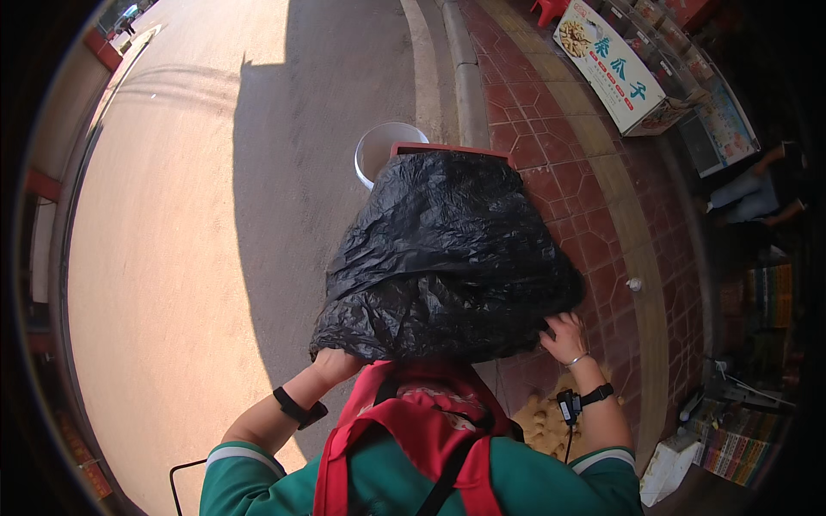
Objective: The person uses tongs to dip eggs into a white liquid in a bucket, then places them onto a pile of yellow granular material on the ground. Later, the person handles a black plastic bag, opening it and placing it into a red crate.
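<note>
A crinkled black plastic bag spreads wide in front of my body. It lies up against a reddish-brown rigid rim, perhaps of a bin or cart, whose remaining parts the bag covers. My left hand is at the bag's near left corner, its fingers hidden under the plastic. At the near right edge, my right hand has its thumb and fingers on the plastic, pinching it. Just past the bag stands a white bucket, partly covered by the rim and the bag.
A kerb divides the asphalt road from red paving. A lettered stall counter stands far right, with a person nearer. White foam box and stacked goods lie near right. A tan lumpy heap is beside my right arm.
</note>
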Action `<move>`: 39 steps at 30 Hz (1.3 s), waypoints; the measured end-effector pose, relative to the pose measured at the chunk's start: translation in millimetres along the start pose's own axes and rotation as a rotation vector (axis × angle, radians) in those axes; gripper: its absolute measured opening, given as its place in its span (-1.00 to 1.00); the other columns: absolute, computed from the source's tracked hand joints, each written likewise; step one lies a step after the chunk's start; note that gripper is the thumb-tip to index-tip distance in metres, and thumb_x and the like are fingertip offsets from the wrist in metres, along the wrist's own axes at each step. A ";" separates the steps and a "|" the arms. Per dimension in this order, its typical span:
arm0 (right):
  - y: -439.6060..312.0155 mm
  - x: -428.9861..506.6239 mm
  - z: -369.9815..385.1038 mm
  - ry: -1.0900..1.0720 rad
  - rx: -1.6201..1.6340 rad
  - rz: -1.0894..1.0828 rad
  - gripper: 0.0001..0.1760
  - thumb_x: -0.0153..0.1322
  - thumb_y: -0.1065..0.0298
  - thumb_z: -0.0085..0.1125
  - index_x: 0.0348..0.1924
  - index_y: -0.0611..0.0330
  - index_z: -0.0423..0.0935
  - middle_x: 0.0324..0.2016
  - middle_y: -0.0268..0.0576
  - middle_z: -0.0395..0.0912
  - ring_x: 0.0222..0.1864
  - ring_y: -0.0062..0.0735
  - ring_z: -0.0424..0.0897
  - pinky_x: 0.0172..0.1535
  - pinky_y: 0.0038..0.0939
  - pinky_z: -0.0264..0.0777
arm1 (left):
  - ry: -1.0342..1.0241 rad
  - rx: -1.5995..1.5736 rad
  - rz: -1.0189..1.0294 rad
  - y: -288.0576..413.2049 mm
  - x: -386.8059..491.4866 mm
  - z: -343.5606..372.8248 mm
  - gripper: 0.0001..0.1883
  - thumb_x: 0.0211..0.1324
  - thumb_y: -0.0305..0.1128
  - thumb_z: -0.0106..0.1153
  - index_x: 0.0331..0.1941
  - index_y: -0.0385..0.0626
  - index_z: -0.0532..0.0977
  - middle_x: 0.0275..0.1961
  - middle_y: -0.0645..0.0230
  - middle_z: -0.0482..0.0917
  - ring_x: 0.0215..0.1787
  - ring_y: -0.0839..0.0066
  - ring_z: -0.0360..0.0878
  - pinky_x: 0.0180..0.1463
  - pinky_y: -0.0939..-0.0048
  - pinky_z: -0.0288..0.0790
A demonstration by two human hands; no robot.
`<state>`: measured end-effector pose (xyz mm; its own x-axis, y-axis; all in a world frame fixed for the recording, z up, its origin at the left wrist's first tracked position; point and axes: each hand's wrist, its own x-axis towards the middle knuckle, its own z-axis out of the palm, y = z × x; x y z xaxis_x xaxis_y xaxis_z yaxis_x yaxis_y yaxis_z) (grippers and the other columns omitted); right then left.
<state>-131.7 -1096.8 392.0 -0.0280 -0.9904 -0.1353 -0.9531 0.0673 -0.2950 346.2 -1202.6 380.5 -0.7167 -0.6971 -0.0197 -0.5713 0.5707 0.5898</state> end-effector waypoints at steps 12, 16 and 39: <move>26.9 102.6 -150.4 -0.546 0.767 0.147 -0.71 0.31 0.36 0.20 -0.11 0.23 0.58 -0.33 -0.17 0.65 -0.28 -0.49 0.62 -0.18 -0.48 0.51 | -0.600 -1.008 -0.156 30.9 60.3 -137.2 -0.73 0.25 -0.35 0.04 -0.03 -0.24 0.45 -0.16 0.29 0.58 -0.13 0.39 0.56 -0.04 0.35 0.45; 18.4 117.3 -140.0 -0.573 0.628 -0.136 -0.65 0.27 0.36 0.23 -0.08 0.22 0.57 -0.28 -0.12 0.65 -0.23 -0.48 0.63 -0.14 -0.49 0.48 | 0.219 -1.071 -0.386 20.7 112.2 -122.9 -0.75 0.19 -0.46 0.11 -0.06 -0.26 0.43 -0.24 0.34 0.57 -0.18 0.47 0.56 -0.08 0.44 0.44; -28.1 267.1 -79.7 0.134 0.332 -0.208 -0.44 0.25 0.15 0.25 0.08 0.12 0.44 -0.03 0.09 0.47 0.05 0.03 0.45 0.09 -0.24 0.35 | -0.195 -0.266 0.348 53.9 186.7 -106.6 -0.50 -0.06 -0.32 0.26 0.04 -0.04 0.41 0.06 0.15 0.42 0.10 0.15 0.43 0.08 0.20 0.38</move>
<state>-136.5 -1372.8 439.6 0.0949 -0.9925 0.0773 -0.7945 -0.1224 -0.5949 224.2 -1348.3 494.7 -0.9233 -0.3757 0.0792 -0.1806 0.6070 0.7739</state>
